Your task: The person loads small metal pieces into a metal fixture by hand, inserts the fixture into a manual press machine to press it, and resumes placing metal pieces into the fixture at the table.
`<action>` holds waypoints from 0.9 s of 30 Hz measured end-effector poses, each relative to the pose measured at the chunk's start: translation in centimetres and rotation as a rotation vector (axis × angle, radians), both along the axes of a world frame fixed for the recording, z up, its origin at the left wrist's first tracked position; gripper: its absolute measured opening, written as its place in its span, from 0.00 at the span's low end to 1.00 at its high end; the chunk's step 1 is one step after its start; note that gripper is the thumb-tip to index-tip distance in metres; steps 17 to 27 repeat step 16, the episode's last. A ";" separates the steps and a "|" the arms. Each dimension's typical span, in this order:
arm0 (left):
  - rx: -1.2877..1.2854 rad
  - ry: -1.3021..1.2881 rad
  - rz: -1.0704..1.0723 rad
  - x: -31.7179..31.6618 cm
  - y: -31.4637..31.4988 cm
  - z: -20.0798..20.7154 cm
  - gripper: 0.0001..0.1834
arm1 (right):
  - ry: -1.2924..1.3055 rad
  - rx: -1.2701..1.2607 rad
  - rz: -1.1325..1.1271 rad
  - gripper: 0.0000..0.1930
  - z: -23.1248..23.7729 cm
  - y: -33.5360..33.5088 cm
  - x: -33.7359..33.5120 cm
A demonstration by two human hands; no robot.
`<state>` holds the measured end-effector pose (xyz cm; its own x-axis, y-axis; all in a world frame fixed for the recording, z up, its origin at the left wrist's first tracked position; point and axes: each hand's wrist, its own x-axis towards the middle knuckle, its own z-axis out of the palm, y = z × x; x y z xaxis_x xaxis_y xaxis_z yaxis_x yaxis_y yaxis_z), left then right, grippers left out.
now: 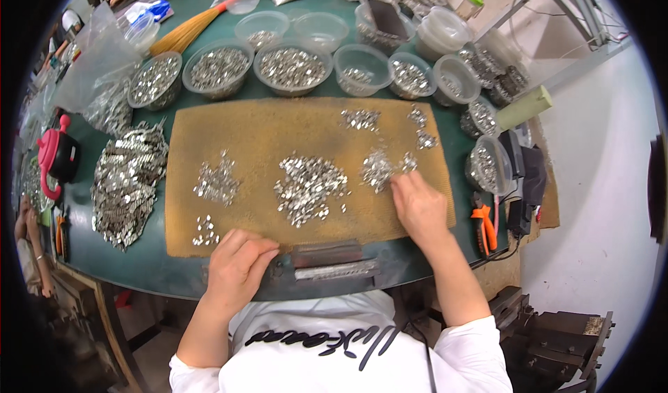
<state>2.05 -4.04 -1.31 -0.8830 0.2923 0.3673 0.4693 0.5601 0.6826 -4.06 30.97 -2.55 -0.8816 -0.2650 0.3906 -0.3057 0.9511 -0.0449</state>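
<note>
A brown mat (264, 129) lies on the green table with several heaps of small shiny metal pieces. The largest heap (309, 190) is in the middle, and another (217, 179) lies to its left. My right hand (419, 205) reaches onto the mat's right side, its fingertips pinched at a small pile of metal pieces (408, 162); what they grip is too small to make out. Beside it is a further pile (377, 169). At the mat's front edge my left hand (240, 261) is closed, thumb against fingers, above a dark slotted metal strip's left end. Anything inside it is hidden.
Clear plastic bowls (292, 66) of metal pieces line the far side. A folded sheet of linked metal pieces (131, 184) lies left of the mat. Orange-handled pliers (483, 226) are at the right, a pink-and-black tool (58, 155) at the left. A metal bar (337, 269) lies near the front edge.
</note>
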 end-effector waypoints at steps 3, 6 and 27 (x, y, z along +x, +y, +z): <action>0.055 -0.014 -0.050 0.1 0.6 -0.1 0.09 | -0.016 -0.015 -0.009 0.04 0.1 -0.1 -0.1; 0.111 -0.067 -0.095 0.5 1.2 0.0 0.07 | 0.003 -0.055 0.031 0.04 0.4 0.1 -0.4; 0.206 -0.241 -0.267 1.8 3.4 -0.4 0.06 | -0.025 -0.123 -0.019 0.04 0.1 0.0 -0.4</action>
